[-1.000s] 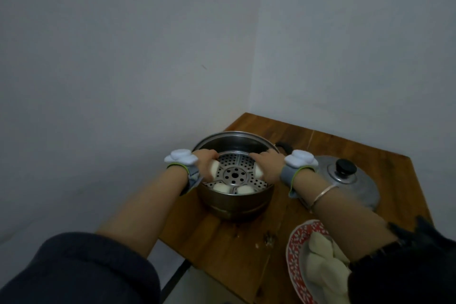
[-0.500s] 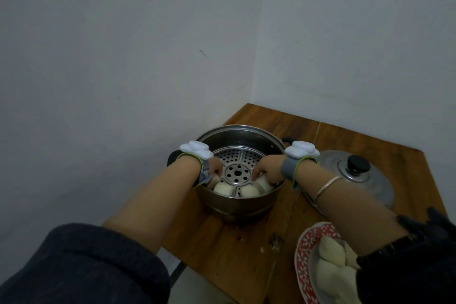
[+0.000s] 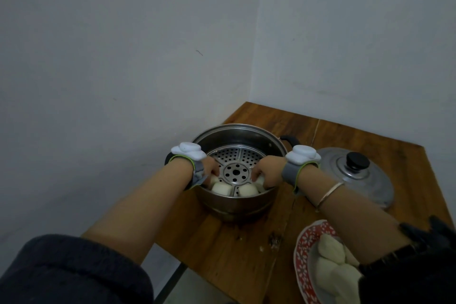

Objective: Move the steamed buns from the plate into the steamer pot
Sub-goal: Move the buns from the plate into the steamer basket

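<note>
Both hands reach into the round stainless-steel steamer pot (image 3: 237, 202) at the centre of the frame, setting white steamed buns (image 3: 222, 188) along the near edge of its perforated metal rack (image 3: 235, 173). The left hand (image 3: 209, 168) and right hand (image 3: 267, 170) each curl downward around a bun by the pot's wall; whether either grip is clenched or released cannot be told. Placing buns around the rim likely leaves the centre free for more. Further buns wait on the red-patterned plate (image 3: 303, 249) at lower right of the wooden bench (image 3: 345, 131), beside the domed metal lid (image 3: 370, 180).
</note>
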The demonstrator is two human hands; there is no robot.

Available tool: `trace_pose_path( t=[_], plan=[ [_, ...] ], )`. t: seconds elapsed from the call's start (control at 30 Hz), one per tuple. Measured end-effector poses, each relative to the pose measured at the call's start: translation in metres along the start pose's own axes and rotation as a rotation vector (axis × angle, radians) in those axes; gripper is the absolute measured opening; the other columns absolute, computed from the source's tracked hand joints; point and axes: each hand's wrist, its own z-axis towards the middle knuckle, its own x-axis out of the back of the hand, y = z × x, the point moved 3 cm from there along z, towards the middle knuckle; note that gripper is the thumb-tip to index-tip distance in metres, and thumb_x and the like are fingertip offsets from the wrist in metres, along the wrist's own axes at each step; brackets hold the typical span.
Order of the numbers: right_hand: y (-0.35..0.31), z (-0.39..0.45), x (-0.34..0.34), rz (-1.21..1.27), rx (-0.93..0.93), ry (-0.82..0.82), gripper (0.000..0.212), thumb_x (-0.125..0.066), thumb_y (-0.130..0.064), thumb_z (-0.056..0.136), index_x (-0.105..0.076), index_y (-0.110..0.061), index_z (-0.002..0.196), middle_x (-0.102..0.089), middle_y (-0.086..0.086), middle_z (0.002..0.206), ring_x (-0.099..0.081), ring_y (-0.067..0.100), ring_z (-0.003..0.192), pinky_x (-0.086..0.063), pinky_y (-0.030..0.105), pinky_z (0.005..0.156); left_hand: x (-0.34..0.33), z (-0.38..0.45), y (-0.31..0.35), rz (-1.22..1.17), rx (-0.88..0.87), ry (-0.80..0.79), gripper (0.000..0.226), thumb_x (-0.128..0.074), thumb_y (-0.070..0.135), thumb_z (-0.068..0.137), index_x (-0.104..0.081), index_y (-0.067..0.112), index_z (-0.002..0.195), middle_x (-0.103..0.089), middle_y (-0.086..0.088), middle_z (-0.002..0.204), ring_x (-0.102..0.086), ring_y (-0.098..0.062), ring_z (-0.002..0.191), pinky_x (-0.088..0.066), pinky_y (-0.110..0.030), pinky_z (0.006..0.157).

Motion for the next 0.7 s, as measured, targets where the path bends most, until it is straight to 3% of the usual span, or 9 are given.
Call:
trace_pose_path(
  t=[0.2,0.37,0.57,0.7],
  plan=[
    [-0.001,-0.002,0.002,-0.012,0.005,0.014,0.045,-0.050,-0.007,0.091,-0.049,-0.012,0.136,-0.048,0.012,0.142,-0.047,0.027,0.128,-0.042,0.032,0.105,0.002,-0.006,0.001,0.016,-0.021,-0.063,0.050,-0.049,0.004,0.093,-0.042,0.013,0.142,-0.043,-0.012,0.148,-0.044,-0.030,0.134,-0.037,-0.036,0.110],
    [0.003,-0.010,0.003,-0.022,0.011,0.132,0.049,-0.052,-0.021,0.092,-0.043,-0.010,0.139,-0.049,0.015,0.141,-0.050,0.030,0.126,-0.045,0.038,0.104,0.014,-0.018,0.009,0.037,-0.026,-0.021,0.052,-0.050,0.014,0.093,-0.038,0.014,0.144,-0.041,-0.013,0.149,-0.045,-0.029,0.133,-0.039,-0.035,0.109],
    [0.019,-0.064,0.010,0.066,0.029,0.388,0.032,-0.049,-0.016,0.094,-0.062,0.001,0.118,-0.060,0.020,0.125,-0.055,0.031,0.113,-0.044,0.037,0.096,0.040,-0.052,0.042,0.070,-0.125,0.144,0.046,-0.050,0.016,0.092,-0.047,0.011,0.138,-0.053,-0.014,0.140,-0.051,-0.030,0.127,-0.042,-0.038,0.109],
    [0.038,-0.108,0.001,0.107,0.008,0.560,0.034,-0.050,-0.014,0.094,-0.058,0.001,0.123,-0.052,0.018,0.135,-0.047,0.029,0.125,-0.034,0.032,0.103,0.044,-0.076,0.082,0.031,-0.191,0.281,0.044,-0.049,0.016,0.094,-0.047,0.012,0.138,-0.050,-0.012,0.142,-0.048,-0.028,0.129,-0.040,-0.036,0.109]
  ],
)
